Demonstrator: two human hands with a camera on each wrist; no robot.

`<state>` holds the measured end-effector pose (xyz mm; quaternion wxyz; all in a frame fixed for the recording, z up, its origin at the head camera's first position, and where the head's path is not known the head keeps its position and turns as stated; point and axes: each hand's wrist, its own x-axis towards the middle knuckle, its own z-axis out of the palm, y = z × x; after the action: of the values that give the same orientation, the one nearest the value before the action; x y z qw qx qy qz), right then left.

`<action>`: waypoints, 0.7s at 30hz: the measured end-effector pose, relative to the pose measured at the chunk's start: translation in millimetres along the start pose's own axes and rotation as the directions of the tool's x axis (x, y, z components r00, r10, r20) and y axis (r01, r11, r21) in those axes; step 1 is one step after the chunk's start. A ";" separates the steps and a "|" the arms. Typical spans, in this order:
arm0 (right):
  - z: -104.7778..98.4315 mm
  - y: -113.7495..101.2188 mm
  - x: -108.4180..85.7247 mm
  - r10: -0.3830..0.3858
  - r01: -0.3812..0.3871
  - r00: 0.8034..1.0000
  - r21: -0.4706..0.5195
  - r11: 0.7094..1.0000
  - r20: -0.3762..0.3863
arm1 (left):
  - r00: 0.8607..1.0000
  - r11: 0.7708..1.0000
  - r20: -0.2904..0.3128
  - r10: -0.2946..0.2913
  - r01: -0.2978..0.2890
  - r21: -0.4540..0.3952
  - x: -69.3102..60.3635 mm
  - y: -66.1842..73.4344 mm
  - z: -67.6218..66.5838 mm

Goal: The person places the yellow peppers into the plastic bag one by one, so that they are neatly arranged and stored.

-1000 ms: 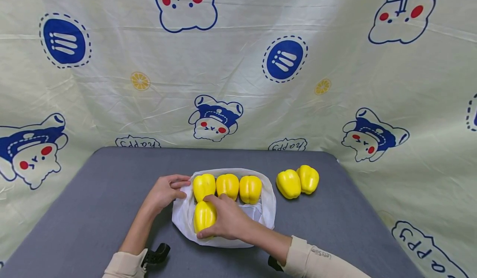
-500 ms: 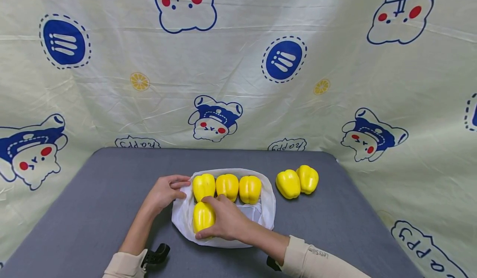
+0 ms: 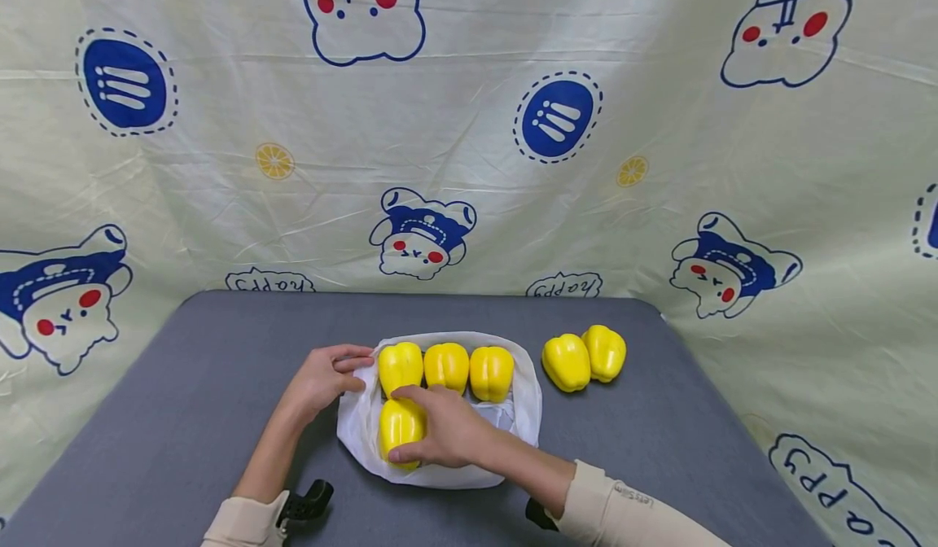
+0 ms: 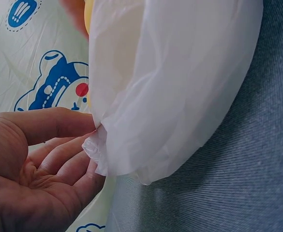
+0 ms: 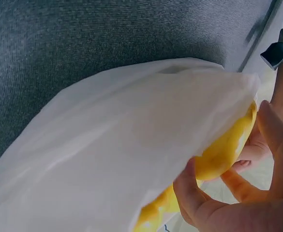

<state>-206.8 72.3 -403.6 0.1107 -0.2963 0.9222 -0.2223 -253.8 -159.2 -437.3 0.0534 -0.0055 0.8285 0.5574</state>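
A white plastic bag (image 3: 528, 417) lies spread with its mouth upward. My left hand (image 3: 322, 380) pinches the bag's left rim; in the left wrist view crumpled film (image 4: 96, 147) sits between the digits. Inside, three yellow bell peppers stand in a back row: left (image 3: 401, 365), middle (image 3: 446, 364) and right (image 3: 492, 372). In front of the left one is another bell pepper (image 3: 399, 429), with the thumb and fingers of my right hand (image 3: 450, 433) curled round it. That hand hides part of this pepper. The right wrist view shows the held pepper (image 5: 223, 152) behind the bag's wall.
Two more yellow bell peppers, one (image 3: 567, 362) nearer and one (image 3: 606, 353) farther right, lie touching on the grey table (image 3: 630, 457), right of the bag. A printed curtain (image 3: 484, 205) hangs behind the table. Black straps (image 3: 308, 500) sit at the wrists.
My right thumb has shifted slightly up and right on the front pepper, and more of its lower end shows. The left hand and the bag have stayed put.
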 end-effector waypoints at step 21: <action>5.6 7.1 2.4 0.034 -0.034 0.999 0.063 0.997 -0.003 | 1.000 1.000 0.004 -0.011 0.011 -0.007 -2.0 2.0 -0.7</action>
<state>-210.4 74.1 -412.1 0.1221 -0.2765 0.9200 -0.2497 -252.1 -159.2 -435.0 0.0579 -0.0091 0.8263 0.5602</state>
